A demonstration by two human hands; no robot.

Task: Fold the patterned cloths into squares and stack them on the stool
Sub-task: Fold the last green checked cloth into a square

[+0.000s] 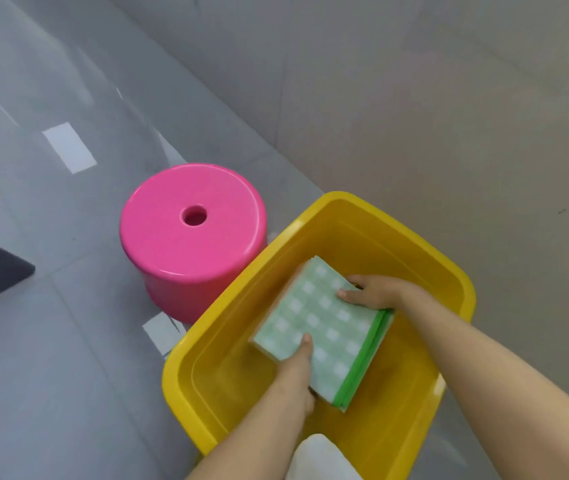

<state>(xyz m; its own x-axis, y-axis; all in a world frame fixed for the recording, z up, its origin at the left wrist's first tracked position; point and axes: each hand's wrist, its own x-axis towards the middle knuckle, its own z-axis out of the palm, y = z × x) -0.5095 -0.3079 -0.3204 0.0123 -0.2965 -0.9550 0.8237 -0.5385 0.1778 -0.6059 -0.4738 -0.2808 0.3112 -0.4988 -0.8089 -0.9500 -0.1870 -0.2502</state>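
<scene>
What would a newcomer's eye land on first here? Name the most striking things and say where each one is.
First, the bright yellow tub at lower right, where the left hand and right hand grip a folded green checked cloth stack from opposite sides. Next, the glossy pink stool just left of the tub on the grey tiled floor, its top with the centre hole carrying no cloth.

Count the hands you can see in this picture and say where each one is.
2. The left hand grips the near edge of the green checked cloth stack; the right hand holds its far edge, both inside the yellow tub.
</scene>
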